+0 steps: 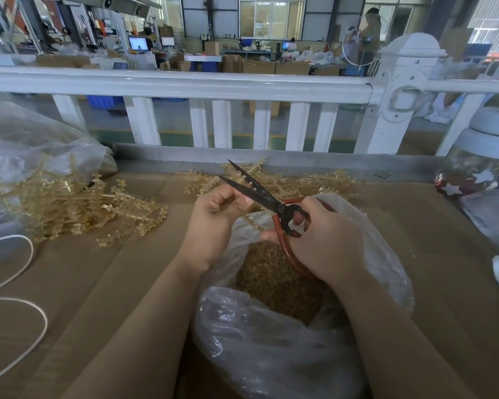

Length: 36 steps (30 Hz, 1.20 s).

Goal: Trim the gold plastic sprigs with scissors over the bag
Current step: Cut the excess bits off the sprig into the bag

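**Scissors open above the bag, a sprig held at the blades**

The right hand (pixel 326 240) grips the red-brown handles of the scissors (pixel 260 194), fingers curled through the loops; the dark blades stand apart, pointing far and left. The left hand (pixel 216 217) is curled round a gold sprig (pixel 249 220), holding it just beside the blades. Both hands are above the open mouth of a clear plastic bag (pixel 271 355), which sits near the middle of the table (pixel 444 283) and holds a heap of gold trimmed pieces (pixel 274 283). A pile of sprigs (pixel 78 208) lies at the left of the brown table, spilling from a second clear bag (pixel 26 145). More sprigs (pixel 314 182) lie beyond the hands, by the white railing (pixel 185 84). A white cord (pixel 18 272) curls at the near left, and a jar with stars (pixel 478 174) stands far right.
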Tool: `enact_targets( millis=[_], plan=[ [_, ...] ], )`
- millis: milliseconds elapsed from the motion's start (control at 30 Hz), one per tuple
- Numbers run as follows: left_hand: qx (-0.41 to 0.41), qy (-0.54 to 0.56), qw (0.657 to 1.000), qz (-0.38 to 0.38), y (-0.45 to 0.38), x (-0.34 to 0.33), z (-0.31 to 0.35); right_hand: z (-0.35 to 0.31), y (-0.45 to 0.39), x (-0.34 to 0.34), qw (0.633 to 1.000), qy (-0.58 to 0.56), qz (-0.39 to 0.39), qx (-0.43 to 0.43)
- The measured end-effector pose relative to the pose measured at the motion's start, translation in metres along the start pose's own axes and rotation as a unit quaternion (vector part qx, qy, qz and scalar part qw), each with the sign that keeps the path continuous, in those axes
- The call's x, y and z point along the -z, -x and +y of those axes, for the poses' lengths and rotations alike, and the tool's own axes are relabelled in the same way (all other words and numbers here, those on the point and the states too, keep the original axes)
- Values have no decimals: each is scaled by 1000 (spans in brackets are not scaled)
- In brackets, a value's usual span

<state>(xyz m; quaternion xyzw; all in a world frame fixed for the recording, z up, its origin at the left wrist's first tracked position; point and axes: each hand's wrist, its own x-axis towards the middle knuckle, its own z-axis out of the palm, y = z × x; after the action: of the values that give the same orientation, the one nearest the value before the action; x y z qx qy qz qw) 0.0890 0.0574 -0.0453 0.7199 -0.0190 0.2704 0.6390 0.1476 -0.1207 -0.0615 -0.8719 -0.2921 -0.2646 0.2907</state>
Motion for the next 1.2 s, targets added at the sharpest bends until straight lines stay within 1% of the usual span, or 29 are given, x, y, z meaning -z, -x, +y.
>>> enact_targets(
  millis=[233,500,600,733,867,967,1033,1100,1200],
  plan=[
    [12,8,1000,-5,-1,2,-3,0,0,0,1000,0,17,6],
    [-11,24,999,-26,-1,2,-2,0,0,-2,999,-4,32,21],
    [-7,23,999,-29,-1,1,-2,1,0,-2,999,-6,25,20],
    [-2,22,998,-55,0,-1,-1,1,0,-3,1000,-18,11,13],
    [-6,35,997,-62,1,-1,-1,2,0,-3,1000,-14,19,9],
    [-13,60,997,-51,1,-3,0,3,-1,-4,1000,-4,22,9],
    [-23,62,997,-26,0,-4,-1,4,-2,-5,1000,2,17,4],
    [-38,43,998,-2,-1,-3,-3,6,-2,-5,1000,6,10,-1],
    [-52,10,999,13,-1,-3,-5,5,-2,-4,1000,16,10,2]
  ],
)
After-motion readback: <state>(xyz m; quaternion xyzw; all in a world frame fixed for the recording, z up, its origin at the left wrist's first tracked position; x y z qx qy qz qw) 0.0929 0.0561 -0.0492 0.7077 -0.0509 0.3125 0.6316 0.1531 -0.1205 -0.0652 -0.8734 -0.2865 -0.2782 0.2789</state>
